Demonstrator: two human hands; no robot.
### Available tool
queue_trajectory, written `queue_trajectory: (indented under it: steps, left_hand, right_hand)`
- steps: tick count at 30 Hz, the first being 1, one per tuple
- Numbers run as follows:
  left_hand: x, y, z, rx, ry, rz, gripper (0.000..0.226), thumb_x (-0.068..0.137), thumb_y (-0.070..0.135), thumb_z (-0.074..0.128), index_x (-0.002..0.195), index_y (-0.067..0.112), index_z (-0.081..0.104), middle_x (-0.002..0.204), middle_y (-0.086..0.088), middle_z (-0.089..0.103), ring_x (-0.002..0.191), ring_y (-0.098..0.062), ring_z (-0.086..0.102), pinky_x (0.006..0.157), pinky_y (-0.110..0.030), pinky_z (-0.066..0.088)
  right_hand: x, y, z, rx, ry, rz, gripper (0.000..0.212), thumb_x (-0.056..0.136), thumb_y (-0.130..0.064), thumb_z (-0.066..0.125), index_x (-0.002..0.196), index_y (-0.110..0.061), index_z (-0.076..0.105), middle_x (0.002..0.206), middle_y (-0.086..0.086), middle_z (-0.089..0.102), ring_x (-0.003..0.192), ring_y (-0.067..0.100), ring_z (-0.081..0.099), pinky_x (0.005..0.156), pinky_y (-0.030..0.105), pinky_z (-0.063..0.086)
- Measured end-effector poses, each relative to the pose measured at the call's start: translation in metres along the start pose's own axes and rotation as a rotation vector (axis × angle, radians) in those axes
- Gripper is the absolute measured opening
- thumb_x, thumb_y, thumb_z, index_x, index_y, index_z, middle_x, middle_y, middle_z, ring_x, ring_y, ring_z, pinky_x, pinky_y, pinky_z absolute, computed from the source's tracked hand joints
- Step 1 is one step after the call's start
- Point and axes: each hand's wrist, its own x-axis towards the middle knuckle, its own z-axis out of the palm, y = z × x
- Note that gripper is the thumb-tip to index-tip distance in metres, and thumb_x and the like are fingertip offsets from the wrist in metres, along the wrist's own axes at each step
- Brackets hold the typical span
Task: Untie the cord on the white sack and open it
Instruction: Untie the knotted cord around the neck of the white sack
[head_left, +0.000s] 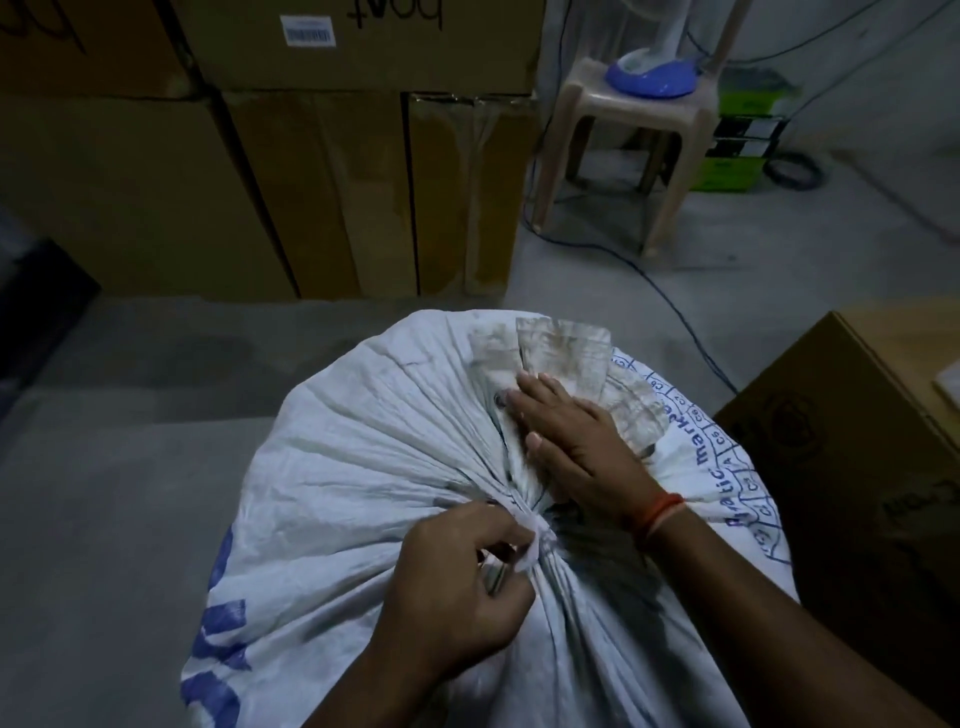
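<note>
Fingers (511, 540) of the left hand (457, 587) pinch the thin white cord (535, 535) at the gathered neck of the white sack (363, 467); the right hand (576, 441) lies flat just beyond. Soft woven cloth, probably heavy; pick at the knot.

From my feed the white sack (363, 441) fills the lower middle, its neck bunched up and tied with a pale cord (535, 540), and the left hand (457, 587) is pinching that cord right at the knot. The right hand (576, 441) lies flat with straight fingers on the gathered top flap just past the knot, an orange thread band (660, 514) on its wrist. Behind it there's a stack of cardboard boxes (260, 156), a plastic stool (628, 150) holding a blue fan base (649, 78), and another carton (857, 441) just right of the sack.
</note>
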Motion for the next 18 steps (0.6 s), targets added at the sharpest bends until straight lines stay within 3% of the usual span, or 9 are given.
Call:
queue_trajectory:
  steps: [4,6,8,10,13,18]
  left_hand:
    - [0.001,0.0,-0.003,-0.032,-0.001,0.007,0.027,0.063,0.019,0.07,0.088,0.027,0.077,0.082,0.015,0.073,0.076,0.008,0.067,0.067,-0.007,0.046]
    - [0.002,0.002,-0.004,-0.044,0.001,0.015,0.025,0.064,0.023,0.069,0.087,0.027,0.076,0.08,0.013,0.073,0.074,0.008,0.067,0.065,-0.006,0.046]
    - [0.003,0.001,-0.006,-0.058,0.001,0.023,0.026,0.064,0.026,0.067,0.088,0.027,0.076,0.079,0.013,0.073,0.073,0.005,0.069,0.064,-0.01,0.05]
    - [0.004,0.0,-0.007,-0.058,0.006,0.034,0.025,0.064,0.027,0.067,0.088,0.026,0.076,0.079,0.012,0.073,0.073,0.002,0.07,0.064,-0.018,0.054]
    - [0.005,-0.002,-0.009,-0.061,0.007,0.042,0.026,0.063,0.025,0.07,0.088,0.025,0.077,0.079,0.013,0.073,0.075,0.001,0.071,0.064,-0.022,0.055]
    - [0.007,-0.006,-0.011,-0.072,-0.008,0.05,0.023,0.066,0.019,0.076,0.087,0.025,0.077,0.08,0.014,0.072,0.075,-0.001,0.071,0.063,-0.019,0.053]
  right_hand:
    - [-0.022,-0.036,-0.015,0.192,0.241,0.005,0.05,0.101,-0.028,0.051,0.151,-0.027,0.049,0.165,-0.01,0.038,0.155,0.002,0.026,0.122,0.039,0.031]
    - [-0.043,-0.054,-0.018,0.263,0.445,0.105,0.038,0.096,-0.016,0.058,0.131,-0.025,0.068,0.145,-0.009,0.061,0.138,0.004,0.053,0.106,0.038,0.052]
    - [-0.064,-0.066,-0.016,0.255,0.543,0.246,0.03,0.089,-0.004,0.065,0.102,-0.03,0.074,0.11,-0.015,0.073,0.103,0.004,0.068,0.08,0.038,0.06]
    - [-0.08,-0.069,-0.008,0.296,0.462,0.341,0.032,0.081,0.0,0.072,0.085,-0.031,0.07,0.091,-0.011,0.071,0.086,0.008,0.07,0.066,0.036,0.058]
    - [-0.087,-0.067,0.004,0.37,0.273,0.384,0.02,0.073,-0.018,0.079,0.085,-0.026,0.064,0.089,-0.006,0.071,0.082,0.01,0.073,0.066,0.032,0.059]
    - [-0.076,-0.065,0.012,0.298,0.286,0.313,0.023,0.071,-0.042,0.074,0.075,-0.022,0.062,0.072,-0.004,0.068,0.067,0.011,0.067,0.063,0.034,0.056]
